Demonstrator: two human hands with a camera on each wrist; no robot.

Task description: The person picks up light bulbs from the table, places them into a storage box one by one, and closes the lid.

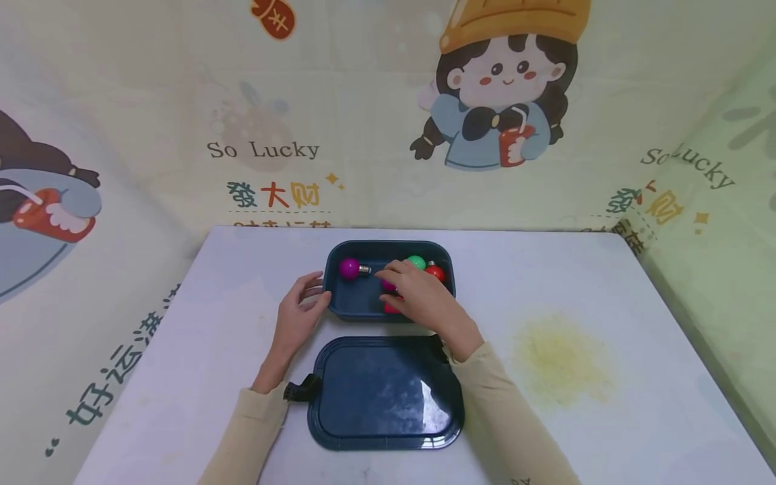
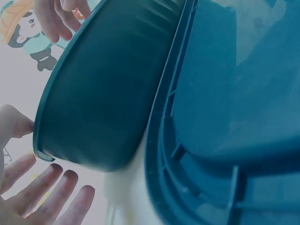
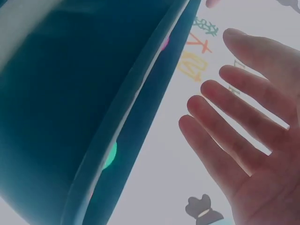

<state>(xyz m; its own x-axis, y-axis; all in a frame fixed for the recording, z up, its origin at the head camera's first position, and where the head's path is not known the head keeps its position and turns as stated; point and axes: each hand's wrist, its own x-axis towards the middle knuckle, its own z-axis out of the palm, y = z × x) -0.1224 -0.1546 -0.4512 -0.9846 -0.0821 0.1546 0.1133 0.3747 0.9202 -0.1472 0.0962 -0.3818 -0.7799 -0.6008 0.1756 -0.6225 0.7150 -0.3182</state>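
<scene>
A dark blue plastic box (image 1: 364,311) stands on the table with several small coloured bulbs in it. A purple bulb (image 1: 349,269) with a metal screw base lies at its left; a green bulb (image 1: 416,262) and a red bulb (image 1: 435,272) lie at the right. Other pink and red bulbs are partly hidden under my right hand (image 1: 424,296). That hand hovers over the box's right half; in the right wrist view its fingers (image 3: 211,136) are extended and hold nothing. My left hand (image 1: 300,311) is at the box's left end, its thumb touching the rim, fingers extended outside.
A dark blue lid (image 1: 388,397) lies flat in front of the box, between the forearms. A black strap piece (image 1: 303,389) at the left wrist overlaps its left edge. The white table (image 1: 630,323) has a yellowish stain (image 1: 564,357); printed cloth (image 1: 376,101) hangs behind.
</scene>
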